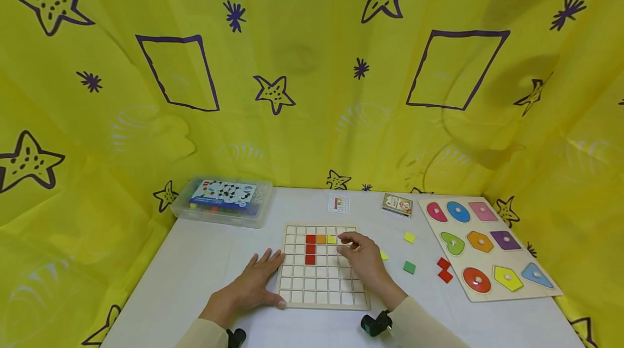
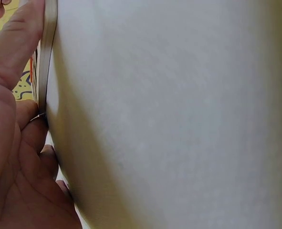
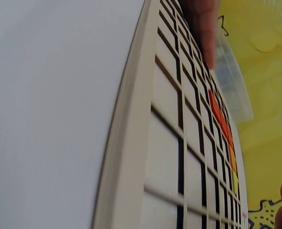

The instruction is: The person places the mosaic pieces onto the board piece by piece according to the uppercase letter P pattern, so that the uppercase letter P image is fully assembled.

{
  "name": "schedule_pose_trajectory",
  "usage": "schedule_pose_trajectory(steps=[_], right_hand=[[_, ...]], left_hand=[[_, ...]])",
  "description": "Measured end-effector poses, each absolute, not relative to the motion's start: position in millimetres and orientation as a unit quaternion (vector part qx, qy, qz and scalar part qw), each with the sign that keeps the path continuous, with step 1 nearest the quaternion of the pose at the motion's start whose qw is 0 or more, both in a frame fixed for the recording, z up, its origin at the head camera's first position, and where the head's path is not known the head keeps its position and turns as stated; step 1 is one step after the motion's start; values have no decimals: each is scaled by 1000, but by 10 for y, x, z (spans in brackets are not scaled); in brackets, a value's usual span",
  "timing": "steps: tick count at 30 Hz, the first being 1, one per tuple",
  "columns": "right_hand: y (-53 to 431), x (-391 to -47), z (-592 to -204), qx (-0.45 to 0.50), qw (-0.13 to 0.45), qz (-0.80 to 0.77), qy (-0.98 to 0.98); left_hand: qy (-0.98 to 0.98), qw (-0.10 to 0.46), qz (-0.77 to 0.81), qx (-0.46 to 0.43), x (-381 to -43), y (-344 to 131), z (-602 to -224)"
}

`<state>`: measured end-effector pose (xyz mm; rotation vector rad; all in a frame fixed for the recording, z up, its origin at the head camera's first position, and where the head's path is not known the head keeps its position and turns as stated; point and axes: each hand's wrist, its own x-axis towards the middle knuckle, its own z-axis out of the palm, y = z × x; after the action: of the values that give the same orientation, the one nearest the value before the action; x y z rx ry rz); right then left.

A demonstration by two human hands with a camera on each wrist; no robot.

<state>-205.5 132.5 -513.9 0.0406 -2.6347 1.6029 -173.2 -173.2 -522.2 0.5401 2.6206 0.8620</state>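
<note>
A wooden grid board (image 1: 323, 306) lies on the white table. In its cells are several red tiles (image 1: 310, 249) in a column, with an orange tile (image 1: 321, 239) and a yellow tile (image 1: 331, 239) in a row to the right of the top one. My left hand (image 1: 255, 280) rests at the board's left edge, fingers spread and thumb at the near corner. Over the board's right side hovers my right hand (image 1: 363, 261), just right of the yellow tile. Its thumb and index finger are bent and apart, and nothing shows between them.
Loose yellow (image 1: 409, 237), green (image 1: 409, 267) and red tiles (image 1: 444, 270) lie right of the board. Farther right is a shape puzzle (image 1: 480, 250). Behind are a pattern card (image 1: 338, 204), a small card box (image 1: 397, 204) and a clear plastic case (image 1: 221, 201).
</note>
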Motion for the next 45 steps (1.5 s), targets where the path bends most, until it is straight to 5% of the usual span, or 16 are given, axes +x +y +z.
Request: schedule_pose_trajectory(steps=[32, 45], right_hand=[[3119, -1571, -5138, -104, 65, 382, -916], [3446, -1476, -5239, -122, 12, 350, -929]], left_hand=[[918, 151, 303, 209, -1722, -1752, -5232], [918, 150, 303, 207, -1720, -1751, -5239]])
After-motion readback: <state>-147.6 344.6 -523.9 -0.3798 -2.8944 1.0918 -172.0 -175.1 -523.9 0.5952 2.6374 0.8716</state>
